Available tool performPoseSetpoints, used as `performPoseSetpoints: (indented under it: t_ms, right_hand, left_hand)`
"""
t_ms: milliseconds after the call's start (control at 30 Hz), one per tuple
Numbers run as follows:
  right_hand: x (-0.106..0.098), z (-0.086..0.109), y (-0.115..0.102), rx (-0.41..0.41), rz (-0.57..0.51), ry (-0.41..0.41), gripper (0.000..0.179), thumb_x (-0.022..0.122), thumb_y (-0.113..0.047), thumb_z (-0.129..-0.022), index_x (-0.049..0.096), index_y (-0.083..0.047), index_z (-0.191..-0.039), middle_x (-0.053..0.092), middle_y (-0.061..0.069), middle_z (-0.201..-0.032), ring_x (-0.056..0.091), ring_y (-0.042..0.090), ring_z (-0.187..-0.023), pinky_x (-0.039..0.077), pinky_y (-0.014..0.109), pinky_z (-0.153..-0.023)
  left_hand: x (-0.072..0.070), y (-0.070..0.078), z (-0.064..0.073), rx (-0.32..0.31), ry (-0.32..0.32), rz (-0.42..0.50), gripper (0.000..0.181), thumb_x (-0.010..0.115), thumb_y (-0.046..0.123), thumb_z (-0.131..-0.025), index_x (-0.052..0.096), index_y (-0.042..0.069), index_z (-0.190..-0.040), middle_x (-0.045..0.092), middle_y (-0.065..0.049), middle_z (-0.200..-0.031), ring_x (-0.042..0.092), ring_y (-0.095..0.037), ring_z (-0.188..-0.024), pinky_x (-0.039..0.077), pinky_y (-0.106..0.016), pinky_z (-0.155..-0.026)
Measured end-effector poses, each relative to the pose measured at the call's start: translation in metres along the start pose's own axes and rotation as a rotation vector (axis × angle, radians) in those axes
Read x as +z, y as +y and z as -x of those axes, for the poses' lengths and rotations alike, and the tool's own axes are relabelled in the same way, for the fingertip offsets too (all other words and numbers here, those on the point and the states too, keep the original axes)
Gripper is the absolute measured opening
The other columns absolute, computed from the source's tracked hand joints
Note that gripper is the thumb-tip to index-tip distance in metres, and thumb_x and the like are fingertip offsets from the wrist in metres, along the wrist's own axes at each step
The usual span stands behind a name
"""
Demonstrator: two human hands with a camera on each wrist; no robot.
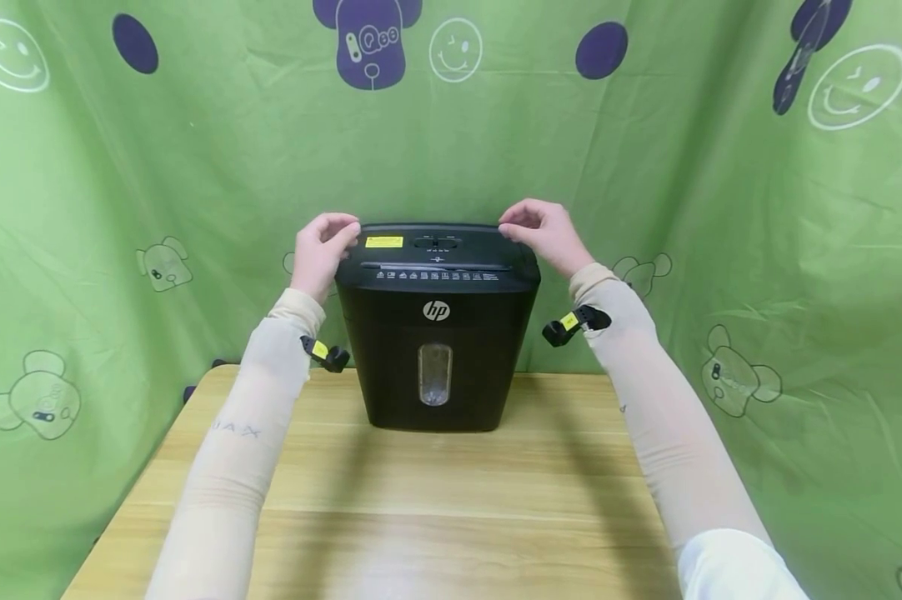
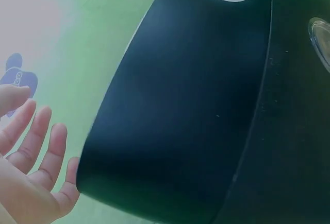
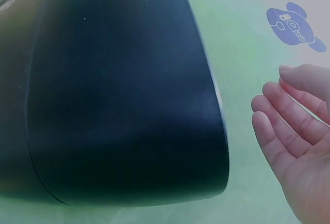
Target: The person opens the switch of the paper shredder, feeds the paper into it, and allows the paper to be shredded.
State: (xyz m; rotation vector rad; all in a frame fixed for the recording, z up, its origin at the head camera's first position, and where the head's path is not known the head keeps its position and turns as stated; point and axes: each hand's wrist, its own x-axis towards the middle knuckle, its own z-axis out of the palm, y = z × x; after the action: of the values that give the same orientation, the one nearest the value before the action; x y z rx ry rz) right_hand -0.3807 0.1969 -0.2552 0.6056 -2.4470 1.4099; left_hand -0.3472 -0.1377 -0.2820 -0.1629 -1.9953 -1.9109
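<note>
A black HP paper shredder [image 1: 436, 350] stands upright on the wooden table, with a yellow label and a row of icons on its top and a clear window [image 1: 435, 375] in its front. My left hand [image 1: 325, 250] is at its top left corner, fingers loosely bent. In the left wrist view the little finger of that hand [image 2: 38, 167] meets the shredder's edge; whether it touches, I cannot tell. At the top right corner is my right hand [image 1: 544, 233], loosely bent too. The right wrist view shows a gap between the right hand [image 3: 296, 131] and the shredder [image 3: 129, 95].
Under the shredder is a light wooden table [image 1: 421, 508], reaching toward the front. A green curtain [image 1: 218, 167] with printed smiley faces and bear figures hangs behind and on both sides. Each wrist carries a small black camera mount [image 1: 327, 354].
</note>
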Motion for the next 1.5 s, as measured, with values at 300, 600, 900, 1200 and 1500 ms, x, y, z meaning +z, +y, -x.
performPoseSetpoints:
  t_ms: [300, 600, 900, 1200, 1500]
  right_hand:
    - [0.012, 0.001, -0.007, -0.047, 0.104, -0.005, 0.024, 0.070, -0.019, -0.089, 0.068, -0.002, -0.106, 0.071, 0.009, -0.099, 0.059, 0.002, -0.079, 0.048, 0.017, -0.073]
    - [0.027, -0.007, -0.015, -0.108, 0.136, -0.017, 0.019, 0.070, -0.020, -0.090, 0.070, -0.005, -0.102, 0.071, 0.013, -0.100, 0.061, 0.006, -0.081, 0.048, 0.021, -0.078]
    - [0.043, -0.016, -0.025, -0.076, 0.208, -0.008, 0.021, 0.069, -0.024, -0.091, 0.070, -0.006, -0.102, 0.072, 0.012, -0.100, 0.062, 0.015, -0.083, 0.048, 0.026, -0.078]
    - [0.058, -0.030, -0.038, 0.010, 0.216, -0.020, 0.022, 0.066, -0.025, -0.092, 0.068, -0.006, -0.102, 0.069, 0.010, -0.092, 0.065, 0.031, -0.086, 0.052, 0.024, -0.067]
    - [0.077, -0.051, -0.049, 0.068, 0.331, -0.069, 0.025, 0.066, -0.028, -0.091, 0.070, -0.005, -0.097, 0.070, 0.008, -0.089, 0.061, 0.020, -0.079, 0.047, 0.027, -0.071]
  left_hand:
    - [-0.010, -0.018, 0.015, 0.003, 0.133, 0.085, 0.020, 0.068, 0.013, -0.090, 0.068, 0.007, -0.109, 0.066, 0.010, -0.091, 0.059, -0.009, -0.088, 0.049, -0.027, -0.081]
    - [-0.009, -0.040, 0.020, -0.026, 0.222, 0.132, 0.024, 0.067, 0.009, -0.090, 0.066, 0.004, -0.113, 0.065, 0.000, -0.103, 0.057, -0.008, -0.094, 0.048, -0.021, -0.085]
    - [0.002, -0.067, 0.021, -0.076, 0.245, 0.178, 0.034, 0.064, 0.011, -0.092, 0.059, 0.001, -0.124, 0.060, -0.001, -0.111, 0.056, -0.013, -0.108, 0.045, -0.026, -0.101]
    - [0.005, -0.075, 0.027, -0.083, 0.282, 0.260, 0.034, 0.064, 0.016, -0.093, 0.061, 0.005, -0.125, 0.063, -0.008, -0.122, 0.058, -0.012, -0.107, 0.046, -0.027, -0.102]
    - [0.011, -0.081, 0.024, -0.063, 0.348, 0.280, 0.029, 0.065, 0.016, -0.093, 0.065, 0.006, -0.120, 0.061, 0.006, -0.103, 0.057, -0.009, -0.099, 0.046, -0.025, -0.097]
